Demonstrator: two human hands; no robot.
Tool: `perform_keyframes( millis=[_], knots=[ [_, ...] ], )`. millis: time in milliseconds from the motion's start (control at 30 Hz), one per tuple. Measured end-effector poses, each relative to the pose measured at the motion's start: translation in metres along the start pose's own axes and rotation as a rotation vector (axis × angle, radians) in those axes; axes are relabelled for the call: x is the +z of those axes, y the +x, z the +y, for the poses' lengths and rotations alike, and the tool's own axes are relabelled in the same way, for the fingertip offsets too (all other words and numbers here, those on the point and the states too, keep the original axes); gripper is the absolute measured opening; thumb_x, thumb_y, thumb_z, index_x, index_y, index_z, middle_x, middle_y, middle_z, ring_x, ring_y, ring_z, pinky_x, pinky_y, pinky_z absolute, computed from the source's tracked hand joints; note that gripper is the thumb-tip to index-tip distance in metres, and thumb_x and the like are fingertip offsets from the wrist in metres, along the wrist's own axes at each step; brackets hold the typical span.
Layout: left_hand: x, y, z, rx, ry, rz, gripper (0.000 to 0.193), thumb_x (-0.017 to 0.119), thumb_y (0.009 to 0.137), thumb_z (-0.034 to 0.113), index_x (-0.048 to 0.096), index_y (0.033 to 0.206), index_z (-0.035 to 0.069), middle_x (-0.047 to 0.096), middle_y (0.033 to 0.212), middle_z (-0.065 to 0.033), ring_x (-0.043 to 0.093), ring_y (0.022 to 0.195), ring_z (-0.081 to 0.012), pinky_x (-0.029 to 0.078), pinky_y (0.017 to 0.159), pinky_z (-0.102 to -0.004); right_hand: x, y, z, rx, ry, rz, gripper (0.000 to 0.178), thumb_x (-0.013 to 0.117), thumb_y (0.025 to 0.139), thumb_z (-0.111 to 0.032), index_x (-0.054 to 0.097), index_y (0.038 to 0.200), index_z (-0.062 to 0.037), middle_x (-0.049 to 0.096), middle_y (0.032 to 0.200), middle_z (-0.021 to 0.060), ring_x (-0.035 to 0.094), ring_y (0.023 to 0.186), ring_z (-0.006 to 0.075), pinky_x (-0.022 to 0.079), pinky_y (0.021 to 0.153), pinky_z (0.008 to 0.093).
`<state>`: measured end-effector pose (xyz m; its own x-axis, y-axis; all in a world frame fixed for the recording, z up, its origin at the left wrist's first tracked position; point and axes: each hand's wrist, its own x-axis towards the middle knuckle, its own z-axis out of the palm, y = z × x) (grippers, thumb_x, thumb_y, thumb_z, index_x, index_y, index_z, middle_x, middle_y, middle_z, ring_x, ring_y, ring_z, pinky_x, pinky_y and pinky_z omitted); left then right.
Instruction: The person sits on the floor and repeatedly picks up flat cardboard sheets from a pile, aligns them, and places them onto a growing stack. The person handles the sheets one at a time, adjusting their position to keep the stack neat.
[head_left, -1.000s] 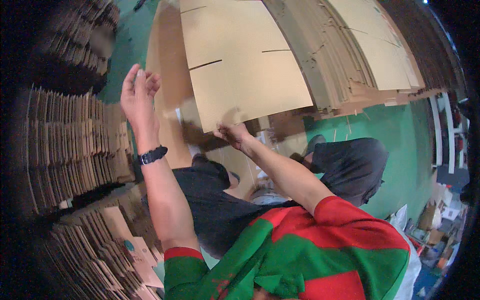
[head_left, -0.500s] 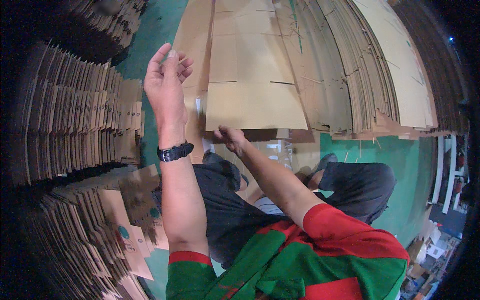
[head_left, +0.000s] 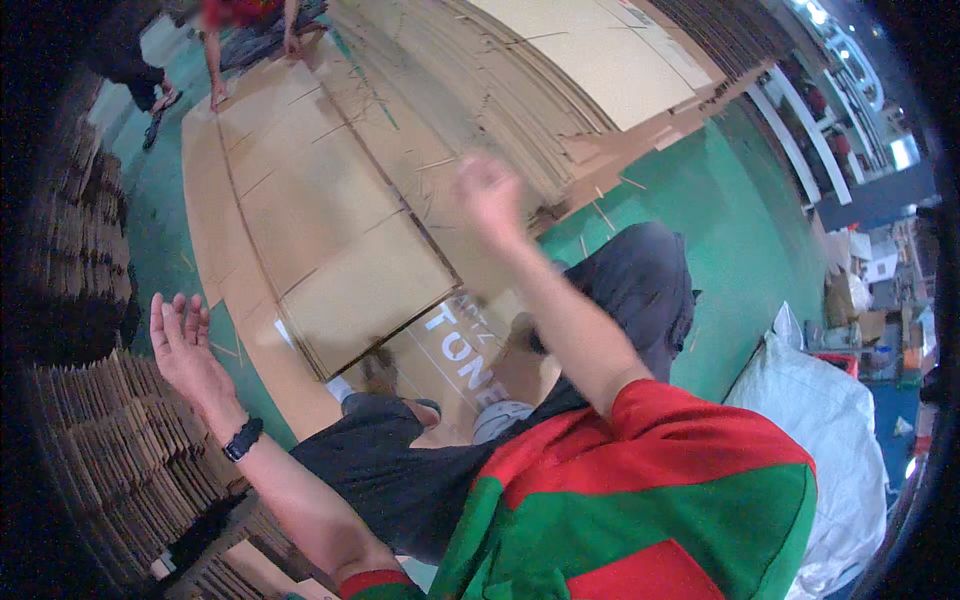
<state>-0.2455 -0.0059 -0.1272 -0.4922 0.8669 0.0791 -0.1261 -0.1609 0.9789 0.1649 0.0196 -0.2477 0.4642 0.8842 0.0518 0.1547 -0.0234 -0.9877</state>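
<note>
Looking down from the head camera, I see a flat sheet of brown corrugated cardboard (head_left: 365,290), plain tan with slit flaps along its edges, lying topmost on a low pile of like sheets on the green floor (head_left: 740,230), just ahead of my black-trousered knees. My left hand (head_left: 182,340) is raised with the palm wide and the fingers spread, holding nothing, a black wristband just below it; it hangs apart from the sheet, near a stack of folded cartons (head_left: 120,440) standing on edge at my left. My right hand (head_left: 490,195) is lifted above the cardboard and blurred, so I cannot tell whether it is spread or closed. I count two hands of mine, one top sheet, and one large white sack (head_left: 830,420) at my right. Another person's legs (head_left: 215,60) stand at the far end.
</note>
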Motion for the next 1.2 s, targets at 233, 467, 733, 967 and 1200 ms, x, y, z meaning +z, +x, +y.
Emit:
perform_keyframes(
  millis=[233, 467, 733, 967, 1200],
  knots=[
    [0.018, -0.001, -0.009, -0.006, 0.051, -0.036, 0.04, 0.058, 0.096, 0.024, 0.049, 0.131, 0.006, 0.059, 0.114, -0.0101, 0.062, 0.097, -0.0202, 0.05, 0.084, -0.032, -0.203, 0.13, -0.06, 0.153, -0.327, 0.856, 0.055, 0.071, 0.078, -0.03, 0.056, 0.118, 0.0049, 0.061, 0.115, 0.0209, 0.06, 0.103, 0.0312, 0.048, 0.086, 0.0406],
    [0.036, -0.011, -0.015, -0.017, 0.118, -0.063, 0.039, 0.057, 0.096, 0.022, 0.048, 0.131, 0.006, 0.059, 0.11, -0.0104, 0.063, 0.09, -0.0181, 0.052, 0.078, -0.0299, -0.238, 0.148, -0.046, 0.277, -0.239, 0.564, 0.043, 0.071, 0.078, -0.027, 0.058, 0.101, 0.0075, 0.063, 0.101, 0.0209, 0.062, 0.085, 0.0319, 0.05, 0.076, 0.0449],
    [0.04, -0.012, -0.02, -0.039, 0.112, -0.104, 0.043, 0.059, 0.095, 0.026, 0.049, 0.133, 0.007, 0.06, 0.112, -0.0092, 0.063, 0.093, -0.0192, 0.051, 0.081, -0.0313, -0.251, 0.187, -0.078, 0.282, 0.691, 0.413, 0.022, 0.063, 0.087, -0.02, 0.053, 0.091, -0.0009, 0.058, 0.079, 0.0131, 0.054, 0.059, 0.0172, 0.048, 0.045, 0.0302],
    [0.044, -0.012, -0.018, -0.058, 0.125, -0.12, 0.044, 0.058, 0.096, 0.025, 0.047, 0.134, 0.005, 0.059, 0.117, -0.0117, 0.063, 0.094, -0.0198, 0.052, 0.082, -0.0313, -0.189, 0.111, -0.083, 0.388, 0.501, 0.061, 0.014, 0.059, 0.089, -0.01, 0.053, 0.092, 0.0016, 0.054, 0.083, 0.0111, 0.057, 0.063, 0.021, 0.055, 0.055, 0.0335],
    [0.052, -0.017, -0.015, -0.05, 0.125, -0.106, 0.04, 0.058, 0.096, 0.019, 0.049, 0.132, 0.002, 0.06, 0.109, -0.0122, 0.063, 0.093, -0.0194, 0.052, 0.078, -0.0299, -0.027, -0.016, -0.047, 0.574, 0.658, -0.398, 0.018, 0.066, 0.086, -0.008, 0.06, 0.1, 0.002, 0.064, 0.095, 0.0115, 0.064, 0.082, 0.0208, 0.057, 0.068, 0.0354]
  ],
)
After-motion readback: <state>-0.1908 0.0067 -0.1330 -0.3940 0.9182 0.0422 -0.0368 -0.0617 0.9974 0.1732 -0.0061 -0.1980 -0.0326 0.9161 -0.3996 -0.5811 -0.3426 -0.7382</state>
